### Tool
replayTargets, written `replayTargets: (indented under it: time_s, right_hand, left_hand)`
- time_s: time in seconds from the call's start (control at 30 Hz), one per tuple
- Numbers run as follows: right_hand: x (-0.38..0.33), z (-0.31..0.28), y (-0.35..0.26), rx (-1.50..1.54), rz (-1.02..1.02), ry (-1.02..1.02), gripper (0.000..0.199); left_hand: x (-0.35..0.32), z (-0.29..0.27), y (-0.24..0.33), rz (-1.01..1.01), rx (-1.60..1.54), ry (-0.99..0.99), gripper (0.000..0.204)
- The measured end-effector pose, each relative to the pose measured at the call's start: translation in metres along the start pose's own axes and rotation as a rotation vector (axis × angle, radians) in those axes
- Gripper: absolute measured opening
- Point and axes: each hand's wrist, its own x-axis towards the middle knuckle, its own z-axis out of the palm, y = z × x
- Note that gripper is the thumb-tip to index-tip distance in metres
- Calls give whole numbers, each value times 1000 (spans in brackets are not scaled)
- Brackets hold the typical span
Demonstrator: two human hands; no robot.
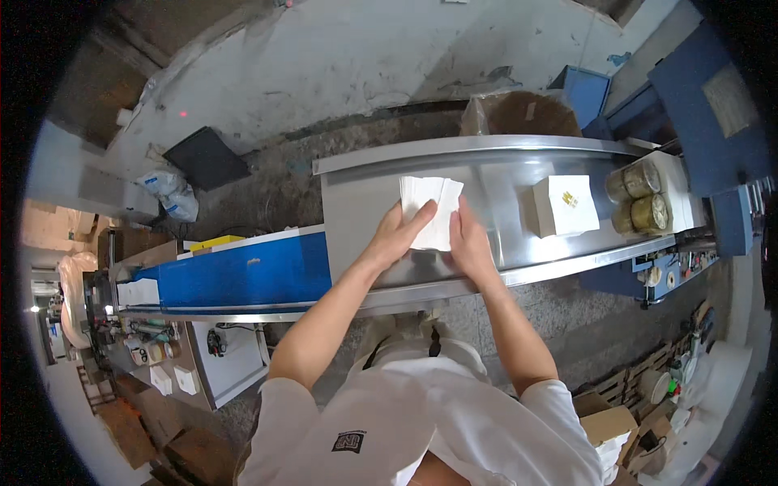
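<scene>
A stack of white folded papers [432,212] is between my two hands over the steel table. Its top pieces are slightly fanned, with uneven upper edges. My left hand [399,235] is closed around the stack's left side, its thumb lying across the top. Against the right edge presses my right hand [471,243], fingers together and extended upward. The fingers beneath the stack are hidden. To the right, a second white stack [565,206] with a small gold print on top rests on the table, apart from my hands.
The steel table [365,194] has raised metal edges. On its right end sit several clear-wrapped rolls [640,198]. A blue conveyor belt [243,271] adjoins on the left, with white papers [138,292] at its far end. Beyond the table stands an open carton [527,113].
</scene>
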Motion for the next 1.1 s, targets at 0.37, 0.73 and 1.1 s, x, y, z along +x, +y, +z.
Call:
replayTargets:
  time_s: [0.37,0.73,1.1]
  right_hand:
    - [-19,-64,-60,23,-115,76,88]
    - [-45,-59,-36,611,250,-267,98]
    - [-74,12,-55,509,171,-351,86]
  left_hand:
    - [-9,6,-62,108,-1095,-254,78]
    - [-70,3,-63,-19,-1052,-324,81]
    - [-147,-33,-63,31,-398,141,58]
